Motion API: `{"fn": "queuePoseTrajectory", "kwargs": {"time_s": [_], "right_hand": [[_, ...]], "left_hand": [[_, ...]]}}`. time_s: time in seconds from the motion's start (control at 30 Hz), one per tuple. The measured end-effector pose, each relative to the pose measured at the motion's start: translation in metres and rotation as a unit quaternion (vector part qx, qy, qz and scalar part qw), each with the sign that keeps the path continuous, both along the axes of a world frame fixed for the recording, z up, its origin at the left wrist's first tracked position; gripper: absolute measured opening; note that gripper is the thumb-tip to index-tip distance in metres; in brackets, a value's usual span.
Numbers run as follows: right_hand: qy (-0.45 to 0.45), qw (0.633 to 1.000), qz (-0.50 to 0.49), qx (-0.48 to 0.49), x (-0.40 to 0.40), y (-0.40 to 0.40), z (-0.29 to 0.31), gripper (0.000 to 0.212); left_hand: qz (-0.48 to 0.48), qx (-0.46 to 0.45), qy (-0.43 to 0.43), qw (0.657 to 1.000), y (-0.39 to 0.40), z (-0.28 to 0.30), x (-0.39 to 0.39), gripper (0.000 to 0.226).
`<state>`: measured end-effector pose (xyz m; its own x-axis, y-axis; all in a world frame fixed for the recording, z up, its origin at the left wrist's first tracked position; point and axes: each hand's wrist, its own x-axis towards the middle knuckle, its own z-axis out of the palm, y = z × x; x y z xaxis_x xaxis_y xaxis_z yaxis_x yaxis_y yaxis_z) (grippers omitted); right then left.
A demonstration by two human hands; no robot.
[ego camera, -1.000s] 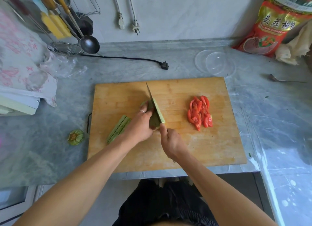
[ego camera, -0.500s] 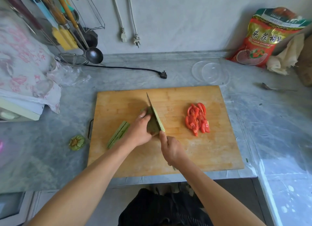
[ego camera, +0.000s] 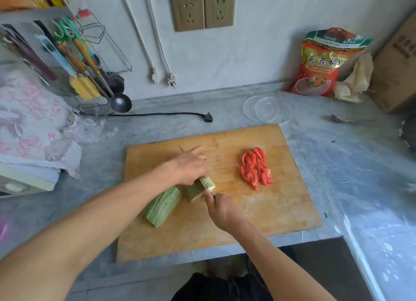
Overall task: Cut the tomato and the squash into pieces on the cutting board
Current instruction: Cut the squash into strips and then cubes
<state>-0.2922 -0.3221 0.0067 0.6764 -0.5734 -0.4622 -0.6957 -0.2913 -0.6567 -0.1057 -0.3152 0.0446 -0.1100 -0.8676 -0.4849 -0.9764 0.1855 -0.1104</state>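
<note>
- A wooden cutting board (ego camera: 281, 210) is laid on the grey surface (ego camera: 157, 129), and both hands are held over its middle.
- The left hand (ego camera: 191, 165) is pressed down on a pale green squash piece (ego camera: 200, 187), with the fingers curled over its top; a ring is seen on one finger.
- The right hand (ego camera: 221, 208) is clenched round the handle of a knife (ego camera: 181, 149), just beside the near end of that squash piece.
- Most of the blade is hidden under the left hand; only its tip is seen past the far side of the knuckles.
- A second squash piece (ego camera: 163, 206), already split lengthwise into slabs, lies just to the left of the right hand, near the left forearm.
- The sliced tomato (ego camera: 255, 168) is gathered in a small heap on the board, to the right of both hands and well apart from them.
- Beyond the hands, a black plug (ego camera: 208, 117) on its cable and a clear plastic lid (ego camera: 266, 109) are seen on the surface.
- Farther right, a red printed bag (ego camera: 322, 64) is leaned against the wall, and a spoon (ego camera: 346, 120) lies on the surface.
- To the far left of the hands, a rack of utensils (ego camera: 74, 60) with a ladle (ego camera: 120, 102) is seen.
</note>
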Motion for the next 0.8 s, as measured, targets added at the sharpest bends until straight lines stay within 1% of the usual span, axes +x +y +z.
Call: {"fn": "queuePoseTrajectory", "kwargs": {"time_s": [0.1, 0.27, 0.4, 0.47, 0.53, 0.57, 0.6, 0.63, 0.67, 0.73, 0.77, 0.8], "right_hand": [[0.005, 1.000, -0.005, 0.002, 0.000, -0.002, 0.002, 0.051], [0.006, 1.000, -0.007, 0.002, 0.001, -0.002, 0.011, 0.052], [0.002, 1.000, 0.025, -0.011, -0.001, 0.000, 0.022, 0.047], [0.004, 1.000, 0.017, 0.000, -0.003, -0.002, 0.026, 0.049], [-0.002, 1.000, -0.006, 0.020, -0.004, -0.006, 0.031, 0.055], [-0.009, 0.999, -0.016, 0.030, -0.005, -0.007, 0.034, 0.057], [-0.020, 0.999, -0.025, 0.039, -0.005, -0.009, 0.039, 0.058], [-0.032, 0.998, -0.036, 0.044, -0.006, -0.011, 0.044, 0.059], [-0.041, 0.997, -0.043, 0.042, -0.007, -0.013, 0.047, 0.060], [-0.052, 0.997, -0.032, 0.041, -0.007, -0.016, 0.054, 0.060], [-0.052, 0.997, -0.025, 0.049, -0.006, -0.015, 0.056, 0.061], [-0.049, 0.997, -0.020, 0.052, -0.006, -0.013, 0.056, 0.062]], "left_hand": [[0.005, 0.032, 0.008, 0.999, -0.005, -0.003, 0.002, 0.049], [-0.002, 0.044, 0.012, 0.999, -0.010, -0.003, 0.004, 0.050], [0.006, 0.048, 0.013, 0.999, -0.009, -0.002, 0.004, 0.050], [0.008, 0.017, 0.012, 1.000, -0.008, 0.004, 0.002, 0.051], [0.025, -0.042, 0.017, 0.999, -0.002, 0.011, 0.002, 0.059], [0.043, -0.087, 0.031, 0.995, 0.003, 0.014, 0.002, 0.065], [0.068, -0.152, 0.054, 0.985, 0.011, 0.018, 0.003, 0.068], [0.098, -0.222, 0.086, 0.966, 0.020, 0.018, 0.002, 0.068], [0.139, -0.292, 0.123, 0.938, 0.029, 0.015, 0.000, 0.066], [0.230, -0.412, 0.188, 0.861, 0.048, 0.008, -0.006, 0.060], [0.276, -0.449, 0.209, 0.824, 0.056, 0.003, -0.011, 0.057], [0.323, -0.466, 0.224, 0.792, 0.061, -0.002, -0.016, 0.055]]}}
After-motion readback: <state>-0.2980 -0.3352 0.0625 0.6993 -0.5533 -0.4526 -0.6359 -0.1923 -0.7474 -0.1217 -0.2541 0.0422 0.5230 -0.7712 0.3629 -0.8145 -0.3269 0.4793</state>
